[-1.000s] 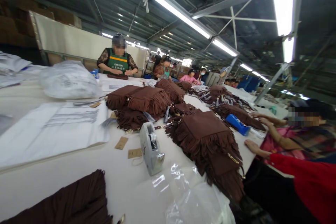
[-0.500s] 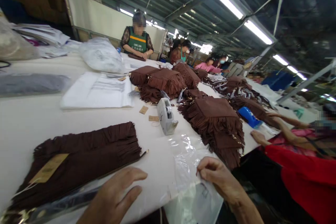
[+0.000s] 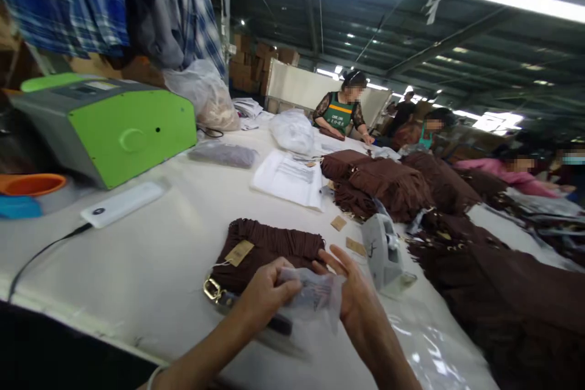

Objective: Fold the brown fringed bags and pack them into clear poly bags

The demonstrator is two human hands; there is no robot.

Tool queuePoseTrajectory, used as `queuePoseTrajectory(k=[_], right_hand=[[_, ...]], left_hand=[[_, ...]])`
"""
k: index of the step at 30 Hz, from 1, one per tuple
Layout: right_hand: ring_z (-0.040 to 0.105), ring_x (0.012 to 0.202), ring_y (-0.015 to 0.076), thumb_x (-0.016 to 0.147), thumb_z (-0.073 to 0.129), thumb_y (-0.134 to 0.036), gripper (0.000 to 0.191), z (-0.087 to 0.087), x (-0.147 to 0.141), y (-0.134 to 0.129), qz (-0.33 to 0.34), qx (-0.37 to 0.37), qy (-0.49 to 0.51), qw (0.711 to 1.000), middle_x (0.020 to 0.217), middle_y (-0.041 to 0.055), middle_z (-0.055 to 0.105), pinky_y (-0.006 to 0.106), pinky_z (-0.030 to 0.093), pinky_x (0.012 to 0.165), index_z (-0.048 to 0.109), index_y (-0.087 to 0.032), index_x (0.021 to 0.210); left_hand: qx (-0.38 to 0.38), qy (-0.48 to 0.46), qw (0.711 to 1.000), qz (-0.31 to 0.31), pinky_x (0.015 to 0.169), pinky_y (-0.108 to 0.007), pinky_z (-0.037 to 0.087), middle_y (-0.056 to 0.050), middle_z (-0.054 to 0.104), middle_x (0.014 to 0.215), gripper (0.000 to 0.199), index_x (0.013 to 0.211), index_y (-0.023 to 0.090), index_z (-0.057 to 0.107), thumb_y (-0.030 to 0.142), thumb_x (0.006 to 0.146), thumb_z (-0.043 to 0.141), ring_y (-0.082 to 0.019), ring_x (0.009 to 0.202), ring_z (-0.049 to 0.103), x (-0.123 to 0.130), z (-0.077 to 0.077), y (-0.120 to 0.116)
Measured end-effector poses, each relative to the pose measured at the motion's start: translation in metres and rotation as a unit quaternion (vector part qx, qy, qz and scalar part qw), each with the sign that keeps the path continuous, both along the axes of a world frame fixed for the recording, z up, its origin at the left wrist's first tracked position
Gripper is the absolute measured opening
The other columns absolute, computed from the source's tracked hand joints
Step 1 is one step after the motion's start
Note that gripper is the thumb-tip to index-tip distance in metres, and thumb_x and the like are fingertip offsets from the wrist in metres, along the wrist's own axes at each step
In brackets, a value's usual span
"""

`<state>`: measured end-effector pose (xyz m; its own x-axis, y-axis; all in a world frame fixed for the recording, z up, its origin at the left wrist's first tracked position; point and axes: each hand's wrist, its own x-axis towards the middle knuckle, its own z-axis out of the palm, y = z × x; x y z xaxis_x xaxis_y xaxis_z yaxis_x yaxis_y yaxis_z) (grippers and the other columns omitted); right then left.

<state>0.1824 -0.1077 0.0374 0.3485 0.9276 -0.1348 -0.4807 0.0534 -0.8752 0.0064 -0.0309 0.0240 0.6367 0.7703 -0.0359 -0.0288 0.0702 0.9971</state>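
A frosted clear plastic bag with faint print hangs between my hands. My left hand pinches its upper left edge between thumb and fingers. My right hand is open at the bag's right side, fingers stretched and apart; its thumb is hidden. Just behind lies a dark brown fringed bag with a tan paper tag. A gold clasp and a dark strap show at its near side, partly covered by my left hand and the plastic.
A grey tape dispenser stands right of my hands, beside loose tan tags. Brown fringed bags are piled behind it. At left are a green machine and a white corded device. A co-worker works across the table.
My view has swung left. The plastic bag has moved from the table edge to in front of the brown bag. My left hand has gripped it; my right fingers have spread.
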Motion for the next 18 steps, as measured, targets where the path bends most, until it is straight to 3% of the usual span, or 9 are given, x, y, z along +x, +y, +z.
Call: queuePoseTrajectory(k=[2, 4, 8, 12, 15, 18], right_hand=[[0.058, 0.116, 0.0343, 0.059, 0.085, -0.052, 0.081, -0.004, -0.006, 0.01, 0.044, -0.007, -0.044, 0.998, 0.14, 0.0168, 0.05, 0.046, 0.052, 0.085, 0.054, -0.028, 0.129], [0.059, 0.113, 0.0324, 0.057, 0.086, -0.045, 0.091, -0.006, -0.013, 0.018, 0.075, -0.034, -0.144, 0.986, 0.14, 0.0168, 0.049, 0.043, 0.053, 0.083, 0.047, -0.026, 0.137], [0.065, 0.074, 0.0207, 0.065, 0.076, -0.034, 0.067, -0.002, -0.019, 0.035, 0.053, -0.109, -0.317, 0.941, 0.095, 0.0056, 0.07, 0.031, 0.053, 0.066, 0.055, -0.019, 0.127], [0.061, 0.067, 0.0189, 0.072, 0.065, -0.041, 0.038, 0.003, -0.007, 0.063, 0.059, -0.096, -0.348, 0.931, 0.077, 0.0004, 0.067, 0.027, 0.05, 0.056, 0.065, -0.018, 0.103], [0.057, 0.06, 0.0169, 0.078, 0.055, -0.036, 0.018, -0.002, 0.002, 0.084, 0.073, -0.114, -0.466, 0.874, 0.065, -0.0021, 0.061, 0.025, 0.045, 0.054, 0.064, -0.02, 0.08], [0.06, 0.069, 0.0179, 0.081, 0.051, -0.028, 0.016, -0.013, 0.004, 0.094, 0.075, -0.151, -0.628, 0.759, 0.068, -0.001, 0.064, 0.027, 0.04, 0.063, 0.061, -0.022, 0.069]], left_hand=[[0.106, 0.063, 0.992, 0.038, 0.06, -0.023, 0.036, 0.004, 0.057, 0.066, 0.02, 0.074, 0.018, 0.054, 0.035, 0.078, 0.063, -0.012, 0.062, 0.051, -0.012, 0.006, 0.007], [0.158, 0.1, 0.981, 0.056, 0.062, -0.023, 0.038, 0.004, 0.059, 0.068, 0.013, 0.074, 0.019, 0.054, 0.029, 0.079, 0.06, -0.013, 0.065, 0.053, -0.02, 0.01, 0.012], [0.184, 0.126, 0.97, 0.103, 0.06, -0.024, 0.038, 0.005, 0.054, 0.064, 0.02, 0.073, 0.021, 0.05, 0.036, 0.084, 0.057, -0.014, 0.063, 0.053, -0.034, 0.012, 0.029], [0.227, 0.184, 0.944, 0.151, 0.062, -0.027, 0.04, 0.004, 0.053, 0.063, 0.031, 0.073, 0.021, 0.048, 0.041, 0.095, 0.039, -0.016, 0.062, 0.054, -0.046, 0.011, 0.055], [0.369, 0.309, 0.859, 0.175, 0.076, -0.036, 0.042, -0.001, 0.06, 0.074, 0.027, 0.075, 0.02, 0.055, 0.031, 0.094, 0.041, -0.021, 0.077, 0.058, -0.047, 0.005, 0.07], [0.465, 0.39, 0.775, 0.176, 0.09, -0.044, 0.039, -0.005, 0.065, 0.089, 0.011, 0.08, 0.019, 0.061, 0.021, 0.088, 0.053, -0.026, 0.095, 0.058, -0.041, -0.01, 0.082]])
